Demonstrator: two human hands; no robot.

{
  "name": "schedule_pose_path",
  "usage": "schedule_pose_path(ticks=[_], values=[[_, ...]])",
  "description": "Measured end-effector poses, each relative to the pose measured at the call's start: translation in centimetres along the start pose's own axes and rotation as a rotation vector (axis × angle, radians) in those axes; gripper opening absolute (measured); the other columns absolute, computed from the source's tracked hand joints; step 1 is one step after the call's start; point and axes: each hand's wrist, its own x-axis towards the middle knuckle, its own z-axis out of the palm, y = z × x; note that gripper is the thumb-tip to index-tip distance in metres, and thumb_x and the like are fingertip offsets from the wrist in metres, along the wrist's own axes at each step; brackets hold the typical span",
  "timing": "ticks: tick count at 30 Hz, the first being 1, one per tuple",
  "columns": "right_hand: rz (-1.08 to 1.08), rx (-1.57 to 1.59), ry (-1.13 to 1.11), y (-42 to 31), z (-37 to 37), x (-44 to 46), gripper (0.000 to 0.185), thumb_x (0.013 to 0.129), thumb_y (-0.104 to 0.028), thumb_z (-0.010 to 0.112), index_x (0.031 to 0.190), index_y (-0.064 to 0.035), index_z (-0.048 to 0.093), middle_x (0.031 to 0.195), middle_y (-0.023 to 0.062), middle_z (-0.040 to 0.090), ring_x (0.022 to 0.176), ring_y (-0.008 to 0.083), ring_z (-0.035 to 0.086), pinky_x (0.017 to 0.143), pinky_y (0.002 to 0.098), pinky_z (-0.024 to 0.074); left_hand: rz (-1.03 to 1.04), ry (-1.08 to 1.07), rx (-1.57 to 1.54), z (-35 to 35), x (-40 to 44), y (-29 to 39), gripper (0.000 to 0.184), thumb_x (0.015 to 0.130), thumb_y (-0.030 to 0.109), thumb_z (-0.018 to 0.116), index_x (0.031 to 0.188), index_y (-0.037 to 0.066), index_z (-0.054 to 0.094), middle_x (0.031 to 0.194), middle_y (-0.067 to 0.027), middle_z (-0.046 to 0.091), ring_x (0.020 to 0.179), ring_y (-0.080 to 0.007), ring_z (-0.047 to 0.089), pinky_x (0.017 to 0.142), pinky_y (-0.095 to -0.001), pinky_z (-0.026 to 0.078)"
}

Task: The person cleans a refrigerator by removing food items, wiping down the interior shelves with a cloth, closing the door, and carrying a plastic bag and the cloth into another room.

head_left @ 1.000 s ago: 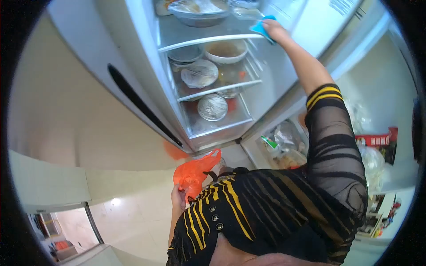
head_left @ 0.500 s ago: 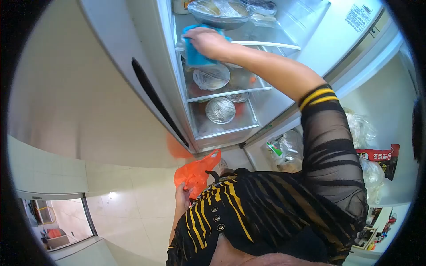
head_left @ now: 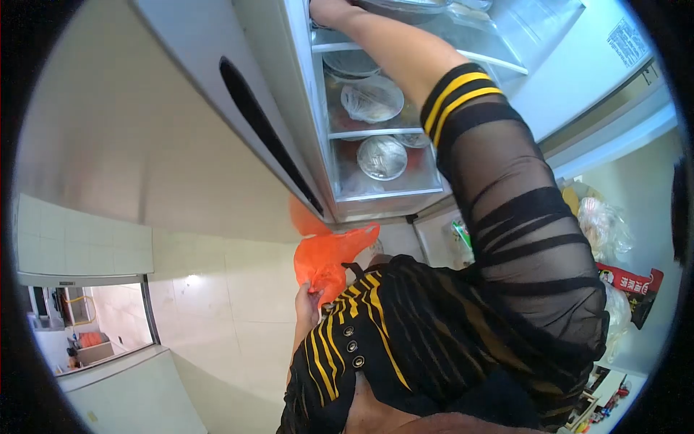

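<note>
My left hand (head_left: 308, 304) is closed on the gathered part of an orange plastic bag (head_left: 323, 262), which hangs in front of my body. My right arm reaches far into the open fridge. At the top edge of the view my right hand (head_left: 332, 12) is only partly in frame, beside the upper shelf's left side; its fingers are cut off, and no cloth shows there. A large bowl (head_left: 409, 9) sits on that shelf. Below my forearm stand a plastic-covered bowl (head_left: 374, 100) and a foil- or film-covered round bowl (head_left: 382, 158), each on its own level.
A closed fridge door (head_left: 181, 116) with a dark handle slot fills the left. The open door at right holds bagged items (head_left: 603, 226) and a red-and-black packet (head_left: 631, 289). Pale floor tiles (head_left: 231, 289) lie below. Shelf front edges (head_left: 495, 62) cross under my arm.
My right hand, which held a blue cloth at the shelf's front, has moved up and deeper to the view's top edge. The view has shifted; my left hand still holds the bag.
</note>
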Motion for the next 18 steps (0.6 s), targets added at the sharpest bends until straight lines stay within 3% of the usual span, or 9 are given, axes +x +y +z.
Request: schedule_pose_path(ticks=[1,4,5,7,9,12,14,16,18], values=[[0.048,-0.098,-0.135,-1.0,-1.5,-0.1,0.027,0.082,-0.016,0.039,0.091,0.0020,0.058,0.098,0.0238,0.057,0.093,0.0349,0.055,0.079,0.0430,0.0431,0.000,0.021,-0.013,0.6,-0.3,-0.3,0.019,0.083,0.027,0.051,0.083,0.008,0.050,0.086,-0.0065,0.057,0.081,-0.0196,0.054,0.072,-0.0321,0.045],[0.178,-0.012,-0.105,-6.0,-5.5,-4.8,0.027,0.081,-0.016,0.038,0.090,-0.0007,0.059,0.091,0.0229,0.059,0.089,0.0369,0.056,0.077,0.0449,0.0429,-0.088,0.068,-0.019,-0.7,-0.2,-1.6,0.020,0.081,0.027,0.053,0.080,0.008,0.049,0.082,-0.0067,0.056,0.075,-0.0196,0.054,0.068,-0.0326,0.045],[0.210,-0.070,-0.154,-7.8,-6.9,-6.8,0.028,0.077,-0.011,0.041,0.100,-0.0017,0.053,0.103,0.0222,0.056,0.098,0.0360,0.053,0.083,0.0413,0.0425,-0.134,0.085,-0.017,-0.3,-0.4,-1.6,0.019,0.080,0.028,0.054,0.075,0.010,0.048,0.078,-0.0054,0.055,0.072,-0.0187,0.053,0.069,-0.0318,0.045],[-0.013,-0.125,-0.122,-8.2,-7.9,-10.1,0.024,0.075,-0.012,0.042,0.093,-0.0029,0.056,0.098,0.0197,0.057,0.092,0.0361,0.054,0.079,0.0423,0.0430,-0.233,0.065,0.020,1.1,-1.6,-0.5,0.022,0.079,0.030,0.054,0.068,0.012,0.047,0.072,-0.0039,0.053,0.068,-0.0172,0.052,0.070,-0.0299,0.044],[-0.250,-0.158,0.014,-8.3,-9.1,-13.7,0.026,0.081,-0.018,0.048,0.104,-0.0048,0.051,0.108,0.0164,0.053,0.100,0.0330,0.049,0.084,0.0407,0.0403,-0.210,0.027,0.040,0.8,-0.5,-0.3,0.021,0.080,0.028,0.054,0.068,0.012,0.047,0.071,-0.0034,0.052,0.068,-0.0168,0.052,0.069,-0.0299,0.044],[-0.301,-0.047,-0.051,-8.0,-11.2,-14.9,0.030,0.081,-0.016,0.049,0.109,-0.0051,0.049,0.110,0.0150,0.052,0.102,0.0332,0.048,0.085,0.0404,0.0396,-0.124,0.004,0.072,1.6,0.8,1.7,0.019,0.080,0.024,0.053,0.067,0.012,0.048,0.068,-0.0024,0.051,0.069,-0.0162,0.052,0.069,-0.0304,0.045],[-0.250,-0.046,-0.044,-8.0,-10.7,-13.3,0.028,0.084,-0.017,0.045,0.108,-0.0046,0.049,0.110,0.0158,0.052,0.102,0.0337,0.048,0.086,0.0401,0.0390,-0.028,0.031,0.103,2.3,1.3,3.3,0.016,0.081,0.019,0.052,0.067,0.011,0.048,0.067,-0.0015,0.049,0.069,-0.0160,0.052,0.070,-0.0317,0.046],[0.093,-0.011,-0.243,-7.4,-9.7,-9.9,0.029,0.085,-0.019,0.040,0.109,-0.0053,0.049,0.110,0.0167,0.052,0.103,0.0339,0.047,0.087,0.0399,0.0385,0.013,-0.002,0.081,2.6,1.8,4.3,0.013,0.081,0.019,0.051,0.072,0.009,0.050,0.071,-0.0022,0.051,0.071,-0.0164,0.052,0.070,-0.0322,0.046],[0.119,-0.065,-0.243,-6.6,-8.0,-6.7,0.030,0.084,-0.015,0.035,0.107,-0.0033,0.050,0.109,0.0190,0.053,0.103,0.0341,0.048,0.087,0.0407,0.0381,0.043,-0.042,0.098,3.0,1.3,5.1,0.022,0.085,0.024,0.046,0.092,0.005,0.052,0.096,-0.0082,0.056,0.088,-0.0176,0.054,0.078,-0.0295,0.044]])
